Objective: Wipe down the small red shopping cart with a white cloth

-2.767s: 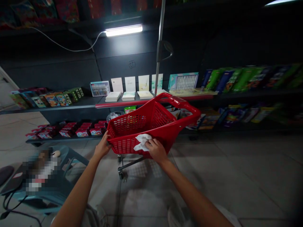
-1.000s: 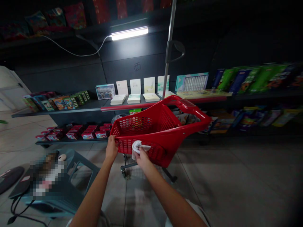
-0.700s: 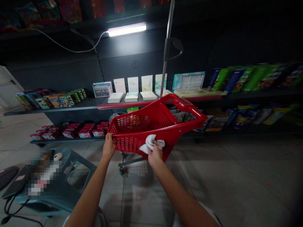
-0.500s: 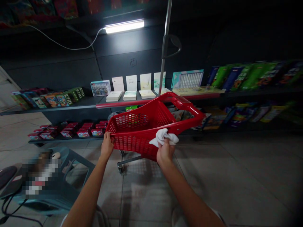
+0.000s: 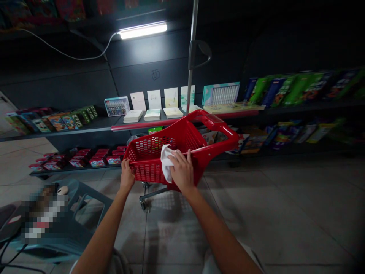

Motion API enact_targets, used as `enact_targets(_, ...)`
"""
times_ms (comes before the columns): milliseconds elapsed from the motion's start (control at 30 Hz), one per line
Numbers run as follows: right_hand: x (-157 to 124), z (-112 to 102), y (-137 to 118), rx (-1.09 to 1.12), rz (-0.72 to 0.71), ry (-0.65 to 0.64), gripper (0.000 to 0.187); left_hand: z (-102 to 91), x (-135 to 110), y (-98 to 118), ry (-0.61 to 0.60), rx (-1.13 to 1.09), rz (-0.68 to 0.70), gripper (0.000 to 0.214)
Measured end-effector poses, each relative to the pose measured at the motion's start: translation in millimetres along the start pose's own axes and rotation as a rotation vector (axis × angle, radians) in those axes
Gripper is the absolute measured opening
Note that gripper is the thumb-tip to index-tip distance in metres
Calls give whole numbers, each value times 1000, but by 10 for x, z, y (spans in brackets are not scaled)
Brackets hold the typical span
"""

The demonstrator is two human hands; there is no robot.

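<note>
A small red plastic shopping cart [image 5: 182, 139] on wheels stands in front of me on the tiled floor. My left hand [image 5: 127, 176] is closed on the near left corner of its rim. My right hand [image 5: 181, 171] presses a white cloth [image 5: 165, 161] against the top of the near rim, fingers curled over the cloth. The basket's inside looks bare as far as I can see.
Dark shelves [image 5: 85, 125] behind the cart carry coloured boxes, cards and notebooks. A metal pole [image 5: 190, 57] rises behind the cart. A blue-green plastic stool [image 5: 82, 213] with a cable stands at my lower left. Grey floor tiles [image 5: 270, 213] stretch to the right.
My right hand with the cloth went from the basket's near side wall rightwards along the rim, then back left onto the top of the rim. My left hand kept its grip.
</note>
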State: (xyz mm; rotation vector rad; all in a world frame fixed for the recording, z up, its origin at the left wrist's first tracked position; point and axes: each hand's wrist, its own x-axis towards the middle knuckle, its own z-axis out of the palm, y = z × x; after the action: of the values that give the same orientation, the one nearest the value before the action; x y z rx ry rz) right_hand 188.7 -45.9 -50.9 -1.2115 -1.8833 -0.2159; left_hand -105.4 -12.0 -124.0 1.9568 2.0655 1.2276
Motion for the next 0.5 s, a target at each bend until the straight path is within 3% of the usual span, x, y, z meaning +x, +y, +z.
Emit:
enact_targets(133,45,267,-279,63,-54,-88,39,56,-57,24,25,2,52,70)
enact_targets(267,58,357,-375,68,-69,-112,39,13,-52,66,-14,36,-6,72)
enact_targets(400,56,296,-301,17,-85,-150,39,-76,-35,164,-88,146,-131,68)
enact_targets(500,124,105,-151,-28,-46,-145,39,-100,-26,209,-125,191,-175,68)
